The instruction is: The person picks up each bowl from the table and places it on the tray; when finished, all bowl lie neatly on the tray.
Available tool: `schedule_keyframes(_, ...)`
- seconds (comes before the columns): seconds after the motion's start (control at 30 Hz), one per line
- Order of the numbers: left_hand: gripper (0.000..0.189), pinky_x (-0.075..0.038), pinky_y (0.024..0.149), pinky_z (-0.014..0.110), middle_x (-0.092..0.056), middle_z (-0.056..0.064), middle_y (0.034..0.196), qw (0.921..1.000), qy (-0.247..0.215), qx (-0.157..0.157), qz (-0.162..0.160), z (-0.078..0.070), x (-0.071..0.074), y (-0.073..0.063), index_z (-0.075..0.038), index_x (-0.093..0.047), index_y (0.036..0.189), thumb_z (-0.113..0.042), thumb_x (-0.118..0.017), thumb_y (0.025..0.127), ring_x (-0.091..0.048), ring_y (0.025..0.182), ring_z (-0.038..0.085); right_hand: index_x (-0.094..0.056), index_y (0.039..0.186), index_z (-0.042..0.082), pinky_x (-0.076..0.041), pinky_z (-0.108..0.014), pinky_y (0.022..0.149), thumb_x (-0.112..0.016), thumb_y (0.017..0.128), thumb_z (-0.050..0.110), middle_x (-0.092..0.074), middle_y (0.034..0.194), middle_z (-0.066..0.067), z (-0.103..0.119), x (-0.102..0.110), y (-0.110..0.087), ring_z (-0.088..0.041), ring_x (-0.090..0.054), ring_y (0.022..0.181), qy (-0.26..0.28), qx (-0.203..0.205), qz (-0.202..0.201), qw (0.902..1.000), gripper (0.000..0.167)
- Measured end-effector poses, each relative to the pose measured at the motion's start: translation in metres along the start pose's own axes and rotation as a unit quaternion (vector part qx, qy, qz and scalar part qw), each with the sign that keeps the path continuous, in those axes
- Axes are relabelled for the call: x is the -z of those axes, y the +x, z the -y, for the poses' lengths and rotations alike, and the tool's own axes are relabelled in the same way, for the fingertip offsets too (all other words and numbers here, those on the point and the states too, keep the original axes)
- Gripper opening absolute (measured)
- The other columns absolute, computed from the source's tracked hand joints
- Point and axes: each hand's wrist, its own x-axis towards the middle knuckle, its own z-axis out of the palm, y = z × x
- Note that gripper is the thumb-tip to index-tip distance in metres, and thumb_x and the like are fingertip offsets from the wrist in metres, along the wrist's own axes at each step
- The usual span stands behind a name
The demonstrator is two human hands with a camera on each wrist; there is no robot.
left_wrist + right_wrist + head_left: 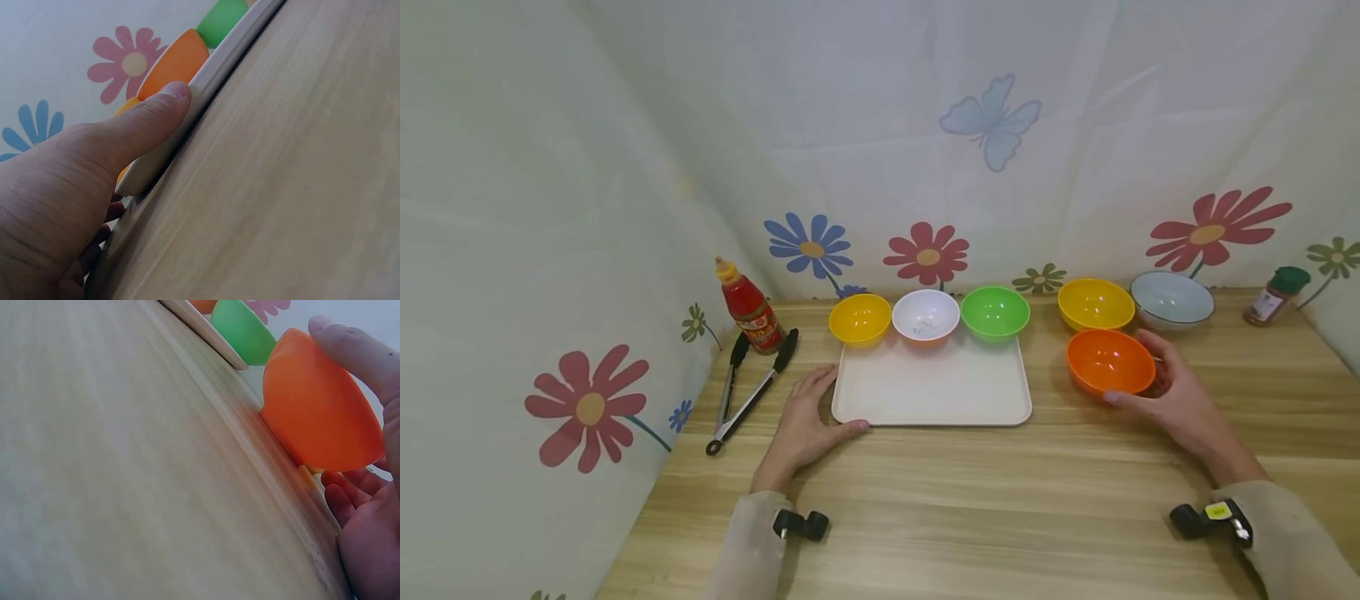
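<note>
My right hand (1180,408) is around the right side of an orange bowl (1105,367), thumb at its front rim, fingers at its right rim. In the right wrist view the bowl (319,406) stands on the table, with curled fingertips low beside it. My left hand (808,421) touches the near left corner of a white tray (932,387); its thumb lies straight along the front edge and its fingers along the left side. Along the tray's far edge stand a yellow bowl (861,320), a bowl white inside and orange outside (926,317), and a green bowl (996,313).
Behind the orange bowl are another yellow bowl (1096,305) and a pale blue bowl (1172,300). A spice jar (1276,297) stands at the far right. On the left are a red sauce bottle (749,310) and black-handled tongs (748,404). A flowered curtain (865,125) borders the table.
</note>
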Motion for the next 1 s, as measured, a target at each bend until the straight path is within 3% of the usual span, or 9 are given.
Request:
schedule_keyframes(0.1, 0.120, -0.025, 0.135, 0.068, -0.039, 0.012, 0.178, 1.0000, -0.002, 0.002, 0.002, 0.0009, 0.0003, -0.0007, -0.014, -0.043, 0.172, -0.071, -0.092, 0.080, -0.030, 0.166, 0.040, -0.003, 0.180, 0.013, -0.036, -0.033, 0.132, -0.084, 0.103, 0.036, -0.017, 0.181, -0.029, -0.0019, -0.0004, 0.0007, -0.056, -0.031, 0.156, -0.008, 0.004, 0.007, 0.9999, 0.114)
schedule_keyframes(0.17, 0.120, -0.025, 0.135, 0.068, -0.039, 0.012, 0.178, 1.0000, -0.001, 0.002, 0.003, 0.0009, 0.0005, -0.0007, -0.013, -0.042, 0.172, -0.072, -0.092, 0.080, -0.030, 0.166, 0.040, -0.004, 0.180, 0.013, -0.035, -0.012, 0.120, -0.084, 0.103, 0.035, -0.018, 0.181, -0.029, -0.0035, -0.0004, 0.0009, -0.055, -0.031, 0.156, -0.011, 0.009, 0.008, 0.9999, 0.113)
schedule_keyframes(0.23, 0.120, -0.025, 0.135, 0.067, -0.039, 0.012, 0.178, 1.0000, -0.001, 0.002, 0.004, 0.0002, 0.0009, -0.0006, -0.013, -0.042, 0.172, -0.072, -0.092, 0.080, -0.030, 0.166, 0.040, -0.004, 0.180, 0.013, -0.033, -0.001, 0.108, -0.085, 0.102, 0.033, -0.020, 0.181, -0.029, -0.0045, -0.0006, 0.0012, -0.054, -0.032, 0.155, -0.014, 0.013, 0.008, 0.9998, 0.113)
schedule_keyframes(0.47, 0.120, -0.025, 0.135, 0.067, -0.039, 0.013, 0.178, 1.0000, 0.004, 0.002, 0.003, -0.0011, 0.0010, 0.0000, -0.013, -0.043, 0.172, -0.072, -0.092, 0.080, -0.030, 0.166, 0.041, -0.007, 0.180, 0.013, -0.036, -0.004, 0.109, -0.086, 0.101, 0.035, -0.024, 0.179, -0.030, -0.0026, -0.0012, 0.0007, -0.053, -0.033, 0.154, -0.024, 0.015, 0.010, 0.9996, 0.113)
schedule_keyframes(0.73, 0.120, -0.026, 0.135, 0.066, -0.039, 0.013, 0.178, 1.0000, 0.002, 0.003, 0.003, -0.0035, 0.0024, -0.0007, -0.012, -0.043, 0.172, -0.069, -0.094, 0.080, -0.030, 0.166, 0.040, -0.010, 0.179, 0.010, -0.032, 0.006, 0.095, -0.087, 0.100, 0.031, -0.027, 0.176, -0.031, -0.0036, -0.0019, 0.0011, -0.053, -0.035, 0.152, -0.012, 0.026, 0.005, 0.9996, 0.112)
schedule_keyframes(1.0, 0.120, -0.026, 0.135, 0.066, -0.039, 0.013, 0.177, 1.0000, 0.002, 0.003, 0.004, -0.0035, 0.0020, -0.0008, -0.012, -0.043, 0.172, -0.070, -0.093, 0.080, -0.030, 0.165, 0.040, -0.012, 0.178, 0.008, -0.033, 0.006, 0.096, -0.086, 0.101, 0.030, -0.029, 0.175, -0.031, -0.0024, -0.0020, -0.0001, -0.053, -0.035, 0.151, -0.002, 0.028, 0.001, 0.9996, 0.110)
